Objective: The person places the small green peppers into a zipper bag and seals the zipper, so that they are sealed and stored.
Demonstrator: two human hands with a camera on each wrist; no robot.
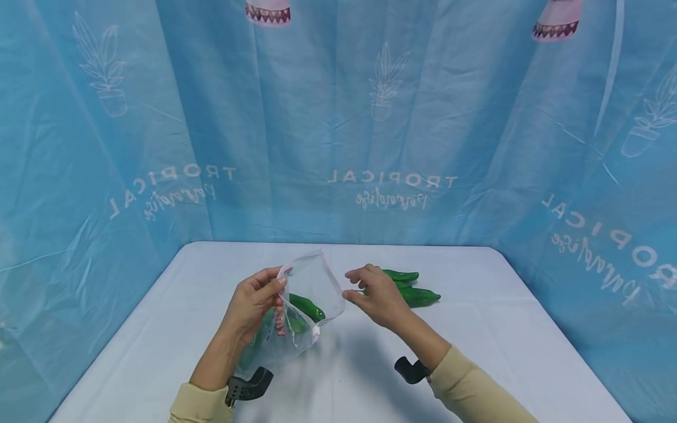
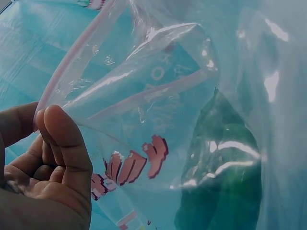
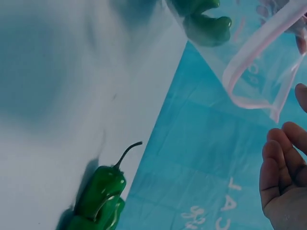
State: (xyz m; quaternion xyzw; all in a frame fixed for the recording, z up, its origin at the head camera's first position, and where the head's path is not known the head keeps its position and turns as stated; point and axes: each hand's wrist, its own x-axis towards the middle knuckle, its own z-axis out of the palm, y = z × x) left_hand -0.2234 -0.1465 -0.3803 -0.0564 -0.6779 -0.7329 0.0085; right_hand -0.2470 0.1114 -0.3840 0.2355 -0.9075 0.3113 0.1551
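Note:
My left hand (image 1: 252,302) pinches the rim of a clear zip bag (image 1: 317,282) between thumb and fingers, and the bag's pink-edged mouth gapes toward the right. Inside the bag lie green peppers (image 1: 307,306), also seen through the plastic in the left wrist view as a blurred green pepper (image 2: 220,167). Just right of the bag's mouth, my right hand (image 1: 378,296) is held with fingers bent loosely and a gap between thumb and fingertips; nothing shows between them. In the right wrist view this hand (image 3: 288,177) is apart from the bag's rim (image 3: 254,103).
Several loose green peppers (image 1: 420,296) lie on the white table (image 1: 476,335) behind and right of my right hand; one pepper (image 3: 100,191) shows its curved stem. A blue printed curtain (image 1: 391,141) encloses the table at the back and sides.

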